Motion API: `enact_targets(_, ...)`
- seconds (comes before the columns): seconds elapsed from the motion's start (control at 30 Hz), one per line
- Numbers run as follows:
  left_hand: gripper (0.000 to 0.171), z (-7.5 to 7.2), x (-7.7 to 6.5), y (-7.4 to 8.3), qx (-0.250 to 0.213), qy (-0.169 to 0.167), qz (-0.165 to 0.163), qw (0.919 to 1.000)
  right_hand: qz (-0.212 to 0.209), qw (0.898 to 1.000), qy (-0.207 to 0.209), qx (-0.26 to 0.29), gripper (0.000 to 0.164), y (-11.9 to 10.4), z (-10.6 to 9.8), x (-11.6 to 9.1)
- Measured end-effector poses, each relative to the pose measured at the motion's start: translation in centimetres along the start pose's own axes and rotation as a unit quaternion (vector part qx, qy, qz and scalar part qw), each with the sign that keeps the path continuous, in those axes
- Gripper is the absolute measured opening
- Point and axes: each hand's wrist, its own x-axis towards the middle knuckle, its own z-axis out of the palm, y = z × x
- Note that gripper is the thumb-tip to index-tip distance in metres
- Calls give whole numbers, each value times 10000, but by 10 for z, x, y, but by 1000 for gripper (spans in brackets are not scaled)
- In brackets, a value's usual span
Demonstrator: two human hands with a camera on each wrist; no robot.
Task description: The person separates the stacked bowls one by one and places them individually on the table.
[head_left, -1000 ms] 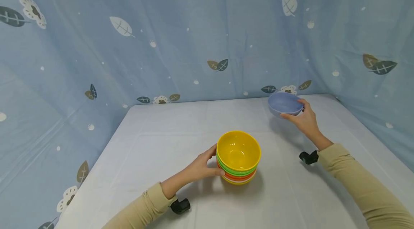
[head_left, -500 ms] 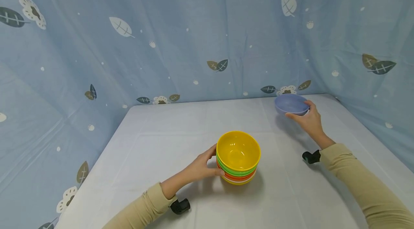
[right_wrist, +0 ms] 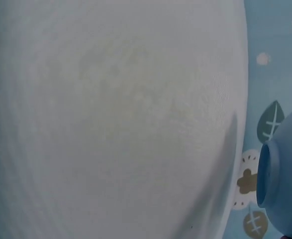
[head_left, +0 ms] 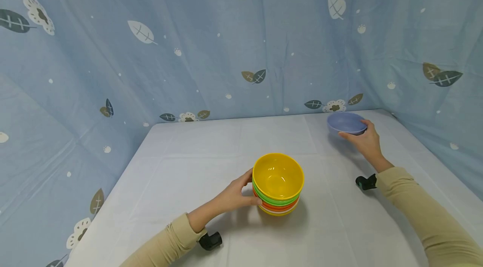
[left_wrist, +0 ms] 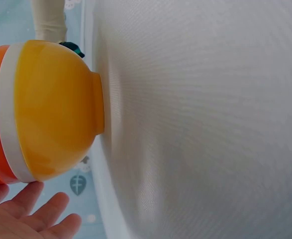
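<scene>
Just right of the middle of the table in the head view stands a stack of bowls [head_left: 278,183], yellow on top, then green, orange, white and yellow at the bottom. My left hand [head_left: 235,193] holds the stack's left side between thumb and fingers; its fingertips [left_wrist: 29,191] touch the bowls near the rims in the left wrist view. Farther back on the right, my right hand [head_left: 366,141] pinches the rim of a blue bowl [head_left: 346,123]. In the right wrist view the bowl's foot is off the cloth, with a shadow below.
A white cloth [head_left: 196,149] covers the table. Behind and beside it hangs a blue curtain [head_left: 211,40] with leaves and flowers, close behind the blue bowl. Black wrist cameras sit below the left cuff [head_left: 210,241] and the right cuff [head_left: 366,182].
My right hand has carried the blue bowl rightward and slightly lower in the head view. The left hand and the stack have stayed in place.
</scene>
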Motion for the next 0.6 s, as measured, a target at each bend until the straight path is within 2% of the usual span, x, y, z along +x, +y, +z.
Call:
enact_targets(0.37,88,-1,0,1,47,-23,-54,10000,171,9997,-60,-164,102,6,-2,3)
enact_targets(0.43,89,-3,-1,10,18,-67,-118,9999,194,9996,-115,-179,103,8,-1,5)
enact_targets(0.6,89,-3,-2,12,15,-96,-158,9998,296,9986,-318,-306,104,10,-2,8)
